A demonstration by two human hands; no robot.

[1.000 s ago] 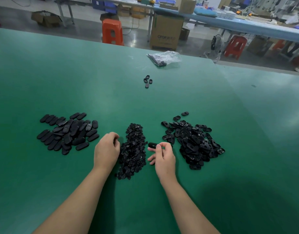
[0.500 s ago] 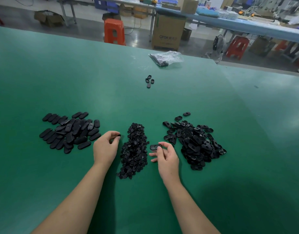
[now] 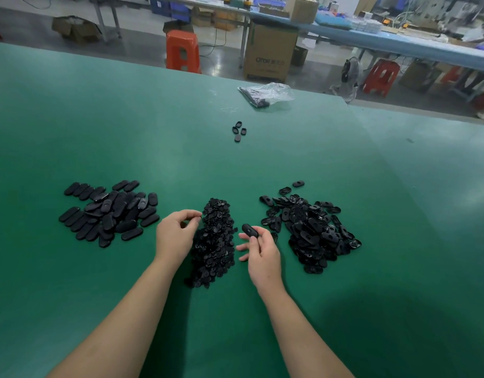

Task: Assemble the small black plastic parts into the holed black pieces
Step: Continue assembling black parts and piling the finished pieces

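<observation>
The main risk here is, I think, a wrong or missed fit. The small black plastic parts in the middle heap [image 3: 214,238] are tiny and lie tangled together, so the left hand [image 3: 175,236] can easily take two at once, or none, or let one slip back among the others. If the part arrives turned the wrong way, it may not go into the hole of the flat oval black piece [image 3: 250,230], and pressing hard could make the piece jump out of the fingers and fall into the heap, where it is difficult to find again.

The right hand [image 3: 262,255] stays just to the right of the middle heap. Its thumb and forefinger pinch the oval piece at its near end, while the other fingers are loosely spread below. The left hand is at the left edge of the middle heap, with the fingers curled and the tips drawn together near the top of the heap. Whether they already pinch a small part I cannot tell, because it is too small to see.

The unfilled holed pieces [image 3: 312,230] lie right of the middle heap, and a pile of smooth oval pieces [image 3: 110,214], probably finished ones, lies to its left.
</observation>
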